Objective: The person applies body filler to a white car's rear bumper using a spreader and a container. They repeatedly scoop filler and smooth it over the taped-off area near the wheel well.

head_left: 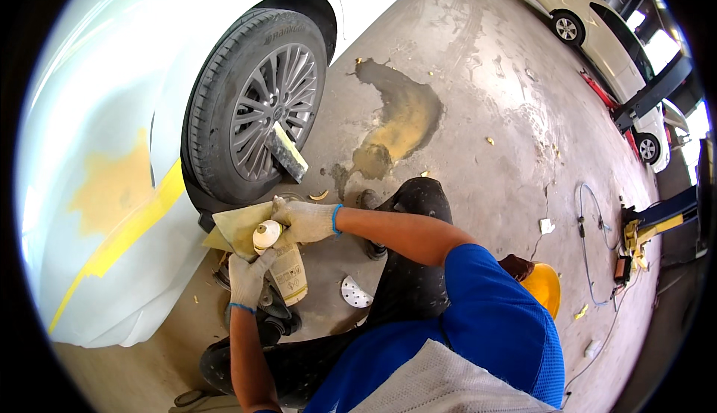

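Observation:
My gloved left hand (pixel 249 282) is closed round a small white bottle (pixel 267 235), held over a pale yellowish sheet (pixel 235 226). My gloved right hand (pixel 302 221) is closed just above and right of the bottle; what its fingers grip is unclear. A printed paper container (pixel 290 275) lies below my hands, partly hidden. Beside them is a white car (pixel 89 114), with orange filler (pixel 112 189) and yellow tape (pixel 142 222) on its panel. A long sanding block (pixel 286 151) leans against its wheel (pixel 261 95).
A perforated white disc (pixel 357 292) lies by my leg. A yellow object (pixel 544 290) is behind my right shoulder. Stained concrete floor (pixel 485 114) extends right toward cables (pixel 586 249), a lift post (pixel 657 222) and another white car (pixel 594 25) at the upper right.

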Action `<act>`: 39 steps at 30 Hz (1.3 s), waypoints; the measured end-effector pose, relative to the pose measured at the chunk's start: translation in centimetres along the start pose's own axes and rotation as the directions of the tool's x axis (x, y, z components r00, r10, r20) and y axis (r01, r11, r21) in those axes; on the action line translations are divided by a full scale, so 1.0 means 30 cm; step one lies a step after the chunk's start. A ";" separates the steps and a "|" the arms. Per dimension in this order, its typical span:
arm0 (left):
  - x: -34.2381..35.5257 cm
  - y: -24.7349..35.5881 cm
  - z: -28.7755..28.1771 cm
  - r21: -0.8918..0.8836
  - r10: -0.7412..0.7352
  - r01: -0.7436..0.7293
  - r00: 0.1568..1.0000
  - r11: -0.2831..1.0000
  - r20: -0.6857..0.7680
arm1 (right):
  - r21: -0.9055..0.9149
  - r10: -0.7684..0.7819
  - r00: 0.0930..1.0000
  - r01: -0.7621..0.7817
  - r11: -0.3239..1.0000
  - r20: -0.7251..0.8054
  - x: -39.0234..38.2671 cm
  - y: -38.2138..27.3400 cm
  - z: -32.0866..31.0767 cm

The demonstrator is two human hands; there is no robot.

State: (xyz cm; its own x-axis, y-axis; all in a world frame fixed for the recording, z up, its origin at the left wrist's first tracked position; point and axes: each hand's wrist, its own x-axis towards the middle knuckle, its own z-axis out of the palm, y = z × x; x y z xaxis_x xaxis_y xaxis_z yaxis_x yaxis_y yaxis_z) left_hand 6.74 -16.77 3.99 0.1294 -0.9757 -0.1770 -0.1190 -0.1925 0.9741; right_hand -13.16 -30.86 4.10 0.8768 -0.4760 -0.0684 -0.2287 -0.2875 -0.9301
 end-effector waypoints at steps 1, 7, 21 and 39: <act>0.001 -0.008 0.004 -0.096 -0.025 0.024 1.000 0.995 -0.006 | -0.014 -0.037 0.999 0.037 0.999 -0.022 0.013 0.022 0.009; -0.026 0.055 0.046 -0.498 -0.190 0.198 0.979 0.845 0.067 | -0.069 -0.143 0.985 0.136 0.988 -0.098 0.020 0.073 0.039; -0.009 0.017 0.007 -0.101 -0.028 0.029 0.999 0.994 0.020 | 0.015 0.074 0.997 -0.074 0.997 0.037 -0.005 -0.019 -0.002; 0.008 0.023 -0.037 0.211 0.017 -0.025 0.999 0.977 0.041 | -0.116 -0.034 0.998 0.028 0.993 -0.044 -0.012 0.006 0.030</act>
State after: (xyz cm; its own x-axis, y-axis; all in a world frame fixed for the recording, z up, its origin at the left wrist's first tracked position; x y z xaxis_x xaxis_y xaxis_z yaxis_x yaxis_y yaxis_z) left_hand 7.77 -17.03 4.78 0.0869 -0.9823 -0.1661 -0.3269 -0.1856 0.9266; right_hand -13.13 -29.98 3.64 0.8644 -0.5023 -0.0212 -0.2513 -0.3953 -0.8835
